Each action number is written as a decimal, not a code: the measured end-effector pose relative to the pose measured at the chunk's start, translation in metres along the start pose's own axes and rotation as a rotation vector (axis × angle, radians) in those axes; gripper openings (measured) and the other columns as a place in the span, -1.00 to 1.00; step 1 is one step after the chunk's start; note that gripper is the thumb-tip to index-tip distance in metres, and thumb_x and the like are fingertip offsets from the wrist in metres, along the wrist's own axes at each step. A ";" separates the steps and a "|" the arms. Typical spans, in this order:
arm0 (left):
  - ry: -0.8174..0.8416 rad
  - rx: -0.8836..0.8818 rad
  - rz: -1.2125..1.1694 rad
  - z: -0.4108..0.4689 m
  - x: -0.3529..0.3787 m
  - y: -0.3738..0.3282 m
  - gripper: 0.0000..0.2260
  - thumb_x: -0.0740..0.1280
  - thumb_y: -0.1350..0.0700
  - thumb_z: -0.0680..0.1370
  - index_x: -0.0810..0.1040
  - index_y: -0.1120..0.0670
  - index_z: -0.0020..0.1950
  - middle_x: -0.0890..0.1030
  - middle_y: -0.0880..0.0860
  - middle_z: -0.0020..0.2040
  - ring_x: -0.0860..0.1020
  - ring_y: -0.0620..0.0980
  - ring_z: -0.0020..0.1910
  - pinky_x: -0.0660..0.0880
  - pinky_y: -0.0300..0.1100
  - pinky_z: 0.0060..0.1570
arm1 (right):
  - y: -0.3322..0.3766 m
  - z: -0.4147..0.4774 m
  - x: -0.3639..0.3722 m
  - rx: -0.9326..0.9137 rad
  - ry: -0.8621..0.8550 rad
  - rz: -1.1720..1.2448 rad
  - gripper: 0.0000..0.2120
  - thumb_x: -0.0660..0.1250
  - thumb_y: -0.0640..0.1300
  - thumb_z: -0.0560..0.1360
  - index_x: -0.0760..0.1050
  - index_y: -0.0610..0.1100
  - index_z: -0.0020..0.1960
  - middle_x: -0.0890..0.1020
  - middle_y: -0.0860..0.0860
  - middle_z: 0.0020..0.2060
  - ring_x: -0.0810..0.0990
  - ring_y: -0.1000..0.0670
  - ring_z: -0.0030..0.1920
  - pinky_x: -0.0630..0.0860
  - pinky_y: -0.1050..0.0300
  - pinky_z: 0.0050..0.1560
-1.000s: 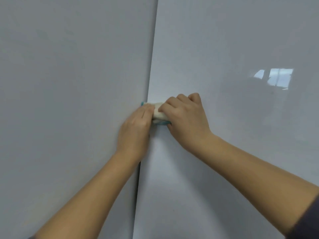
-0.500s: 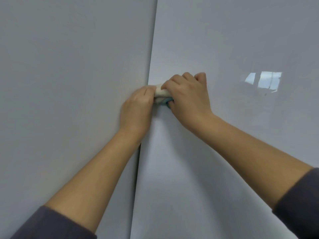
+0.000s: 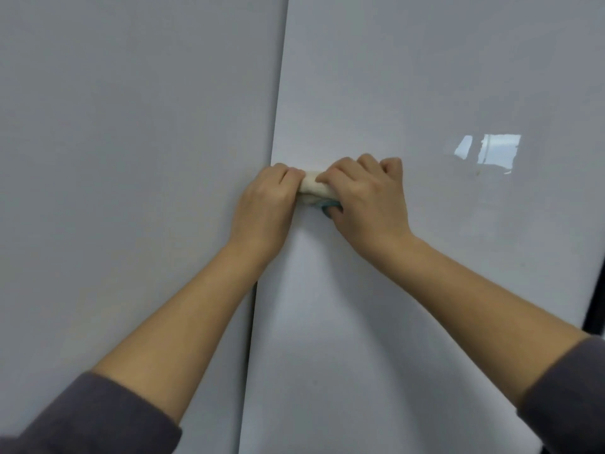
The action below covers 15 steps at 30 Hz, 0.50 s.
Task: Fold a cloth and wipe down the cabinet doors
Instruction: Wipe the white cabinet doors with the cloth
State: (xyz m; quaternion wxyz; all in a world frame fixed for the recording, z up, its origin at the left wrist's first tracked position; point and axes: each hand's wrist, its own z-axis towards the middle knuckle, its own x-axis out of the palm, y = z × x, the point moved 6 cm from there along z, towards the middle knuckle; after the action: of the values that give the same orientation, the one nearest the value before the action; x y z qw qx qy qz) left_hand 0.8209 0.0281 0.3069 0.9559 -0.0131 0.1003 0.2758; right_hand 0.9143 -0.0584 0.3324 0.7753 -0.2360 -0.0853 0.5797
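A small folded cloth [image 3: 313,187], cream with a teal edge, is pressed against the right cabinet door [image 3: 425,93] close to its left edge. My left hand [image 3: 263,206] grips the cloth's left end with curled fingers, at the seam between the doors. My right hand [image 3: 366,199] grips its right end, fingers curled over the top. Most of the cloth is hidden under both hands. The left cabinet door [image 3: 131,142] is plain glossy grey-white.
A narrow dark gap [image 3: 253,309] runs between the two doors. The right door reflects a bright window [image 3: 487,150]. A dark edge [image 3: 595,306] shows at the far right past the door.
Both hands have slid the cloth upward along the right door's left edge, then held about level. The camera has tilted, bringing more of my sleeves into view.
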 end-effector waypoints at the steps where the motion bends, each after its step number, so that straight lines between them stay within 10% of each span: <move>1: -0.008 -0.003 -0.012 0.005 0.000 0.000 -0.80 0.30 0.32 0.41 0.56 0.20 0.01 0.57 0.15 -0.14 0.52 0.15 -0.19 0.46 0.03 -0.38 | -0.002 0.004 -0.001 0.014 0.002 0.005 -0.77 0.48 -0.21 0.20 0.58 -0.10 -0.15 0.61 0.01 -0.24 0.51 -0.10 -0.26 0.09 0.06 -0.19; 8: 0.014 0.029 -0.152 -0.091 0.019 -0.009 -0.66 0.28 0.25 0.40 0.54 0.20 0.17 0.57 0.14 0.04 0.48 0.07 0.03 0.43 -0.16 -0.01 | 0.023 -0.073 -0.002 -0.059 0.020 0.089 -0.86 0.39 -0.27 0.32 0.59 -0.06 -0.18 0.63 0.04 -0.22 0.52 -0.10 -0.26 0.20 0.05 -0.19; 15: 0.011 0.130 -0.199 -0.098 0.024 -0.040 -0.72 0.29 0.18 0.47 0.50 0.16 0.17 0.59 0.14 -0.03 0.49 0.11 -0.07 0.48 -0.01 -0.12 | 0.007 -0.103 -0.025 -0.091 0.016 0.037 -0.84 0.37 -0.25 0.40 0.62 -0.04 -0.09 0.66 0.04 -0.10 0.57 -0.10 -0.23 0.21 0.03 -0.15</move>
State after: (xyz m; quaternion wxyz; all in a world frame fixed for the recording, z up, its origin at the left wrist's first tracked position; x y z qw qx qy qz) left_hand 0.8432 -0.0009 0.2050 0.9768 0.0374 0.1214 0.1724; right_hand 0.9420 -0.1082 0.2423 0.7533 -0.2774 -0.1009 0.5876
